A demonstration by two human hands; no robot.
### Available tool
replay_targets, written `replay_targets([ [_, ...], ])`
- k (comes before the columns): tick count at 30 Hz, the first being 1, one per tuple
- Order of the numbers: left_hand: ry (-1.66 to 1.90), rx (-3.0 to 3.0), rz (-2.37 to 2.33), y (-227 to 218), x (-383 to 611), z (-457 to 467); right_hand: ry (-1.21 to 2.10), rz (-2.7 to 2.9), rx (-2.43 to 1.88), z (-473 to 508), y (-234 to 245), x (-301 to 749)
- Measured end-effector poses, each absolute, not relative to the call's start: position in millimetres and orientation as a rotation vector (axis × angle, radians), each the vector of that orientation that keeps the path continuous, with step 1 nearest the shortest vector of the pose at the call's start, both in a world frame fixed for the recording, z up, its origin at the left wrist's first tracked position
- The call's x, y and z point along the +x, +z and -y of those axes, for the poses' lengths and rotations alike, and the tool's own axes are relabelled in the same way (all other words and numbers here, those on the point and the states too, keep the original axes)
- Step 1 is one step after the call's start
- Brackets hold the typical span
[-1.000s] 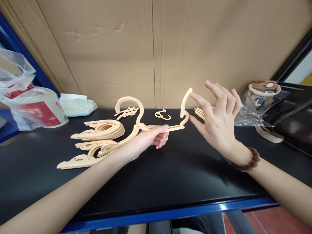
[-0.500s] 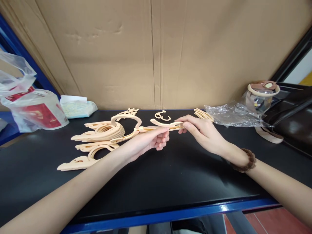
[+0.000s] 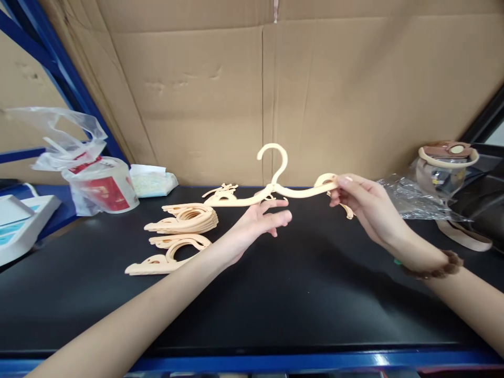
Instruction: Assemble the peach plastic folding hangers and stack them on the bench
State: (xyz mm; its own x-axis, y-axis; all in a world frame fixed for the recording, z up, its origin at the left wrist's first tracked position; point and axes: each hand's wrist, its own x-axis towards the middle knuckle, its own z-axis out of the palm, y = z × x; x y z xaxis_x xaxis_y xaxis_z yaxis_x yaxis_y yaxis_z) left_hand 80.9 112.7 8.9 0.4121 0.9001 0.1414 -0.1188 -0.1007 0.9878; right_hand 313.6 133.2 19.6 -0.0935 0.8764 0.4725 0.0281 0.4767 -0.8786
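Note:
A cream plastic folding clothes hanger (image 3: 296, 192) is spread out above the black table, its hook upward. My right hand (image 3: 368, 206) pinches the hanger's right end between thumb and fingers. Under the hanger's middle is my left hand (image 3: 258, 223), its fingers apart; a fingertip appears to reach the left arm of the hanger, though I cannot tell whether it touches. Left of that hand lie a stack of folded cream hangers (image 3: 197, 220) and a further folded hanger (image 3: 151, 265) nearer me. Small cream hook pieces (image 3: 226, 188) lie behind, partly hidden by the hanger.
A bagged white-and-red tub (image 3: 108, 184) and a tissue pack (image 3: 153, 181) stand at the back left. Crumpled clear plastic (image 3: 409, 197), a strapped bottle (image 3: 444, 173) and a black bag (image 3: 486, 194) are at the right. Cardboard (image 3: 205, 94) walls the back; a blue rail (image 3: 315, 362) edges the front.
The hanger has come up and turned, so its hook now points upward. My left hand has loosened its fingers. My right hand keeps its pinch on the end. The view has shifted left.

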Motion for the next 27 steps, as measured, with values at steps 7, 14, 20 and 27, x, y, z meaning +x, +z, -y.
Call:
replay_targets([
  [7, 1.305, 1.290, -0.838, 9.3, 77.2, -118.6, 0.894, 1.331, -0.790, -146.4, 14.0, 321.4],
  [14, 1.171, 1.329, -0.816, 2.8, 83.0, -116.3, 0.932, 1.628, -0.822, -132.6, 8.9, 305.8],
  [20, 1.151, 1.313, -0.862, 4.9, 82.4, -115.8, 0.846, 1.964, -0.824, -127.2, 2.7, 297.9],
  [27, 1.058, 1.367, -0.958, 7.6, 78.4, -115.2, 0.982, 1.917, -0.812, -131.0, -1.4, 298.8],
])
